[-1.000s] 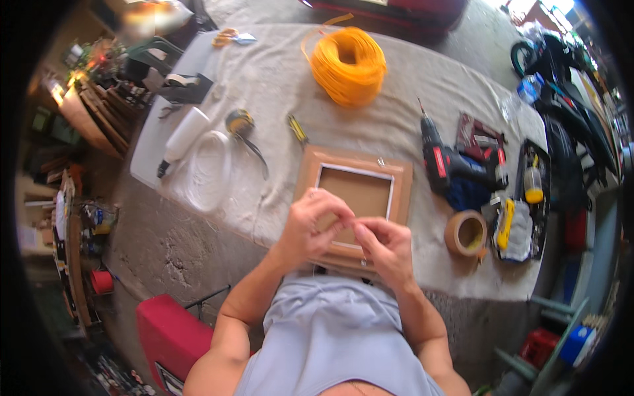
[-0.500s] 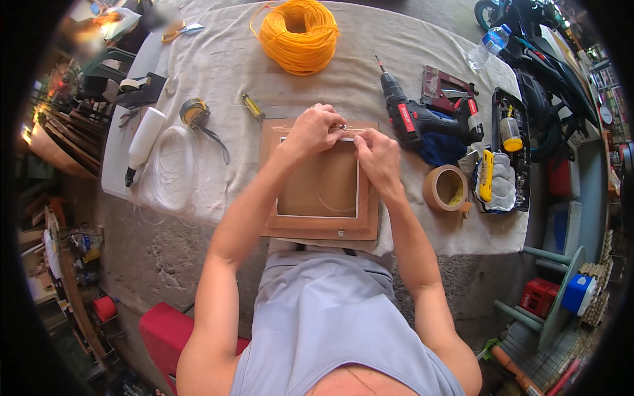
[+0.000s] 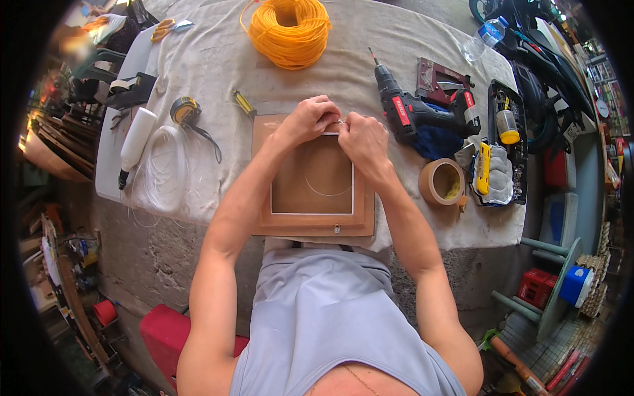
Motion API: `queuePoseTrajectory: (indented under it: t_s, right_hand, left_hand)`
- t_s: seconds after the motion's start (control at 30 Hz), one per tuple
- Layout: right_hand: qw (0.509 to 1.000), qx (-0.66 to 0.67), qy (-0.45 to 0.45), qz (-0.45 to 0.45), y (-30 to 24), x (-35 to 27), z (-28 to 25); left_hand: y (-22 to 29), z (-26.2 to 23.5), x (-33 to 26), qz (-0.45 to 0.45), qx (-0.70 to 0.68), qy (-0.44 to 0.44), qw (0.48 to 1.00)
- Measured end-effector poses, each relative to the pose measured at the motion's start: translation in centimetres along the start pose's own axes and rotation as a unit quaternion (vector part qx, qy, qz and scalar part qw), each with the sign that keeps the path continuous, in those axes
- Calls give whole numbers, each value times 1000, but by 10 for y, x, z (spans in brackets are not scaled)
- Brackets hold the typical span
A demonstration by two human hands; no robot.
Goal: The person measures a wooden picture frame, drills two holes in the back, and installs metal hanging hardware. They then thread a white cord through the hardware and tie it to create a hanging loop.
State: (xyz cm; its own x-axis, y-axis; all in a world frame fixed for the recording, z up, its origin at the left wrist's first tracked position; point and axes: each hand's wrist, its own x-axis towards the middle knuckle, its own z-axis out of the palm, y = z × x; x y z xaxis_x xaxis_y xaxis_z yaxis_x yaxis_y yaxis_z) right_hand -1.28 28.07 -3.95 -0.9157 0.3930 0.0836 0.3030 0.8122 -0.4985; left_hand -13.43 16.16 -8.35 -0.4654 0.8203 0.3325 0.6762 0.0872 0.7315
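A wooden picture frame [image 3: 261,191] lies on the cloth-covered table in front of me, its brown inner panel bordered in white. At its far edge, my left hand [image 3: 314,120] and my right hand [image 3: 365,140] meet, fingertips pinched close together. Between them runs a thin clear line [image 3: 329,195], whose loose loop hangs over the panel. A small shiny bit shows at the fingertips, too small to make out. My fingers hide the middle of the far edge. On the near edge sits a small metal fitting [image 3: 337,229].
Left of the frame lie a tape measure [image 3: 185,111], a coil of clear line [image 3: 160,168], a white bottle [image 3: 138,138] and a yellow cutter [image 3: 244,103]. Rightward are a drill [image 3: 422,112], a staple gun [image 3: 441,80] and brown tape [image 3: 430,183]. Orange rope [image 3: 290,53] sits beyond.
Both hands have drawn closer together at the frame's far edge, the right moving leftward. The clear line's loop has shifted slightly. The whole view has moved a little.
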Motion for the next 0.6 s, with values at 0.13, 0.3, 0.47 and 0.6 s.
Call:
queuePoseTrajectory:
  t_s: [0.13, 0.3, 0.47, 0.6]
  right_hand:
    - [999, -41, -26, -21, -6, 5, -4]
    - [998, -50, -28, -27, -7, 9, 0]
    - [999, -33, -10, -29, -6, 10, 8]
    - [999, -17, -24, -15, -3, 10, 10]
  left_hand:
    - [-1, 0, 0, 13, 1, 0, 1000]
    - [-3, -3, 1, 18, -17, -6, 1000]
    - [-2, -4, 0, 14, -40, 2, 999]
    - [-2, -4, -1, 25, -31, 9, 999]
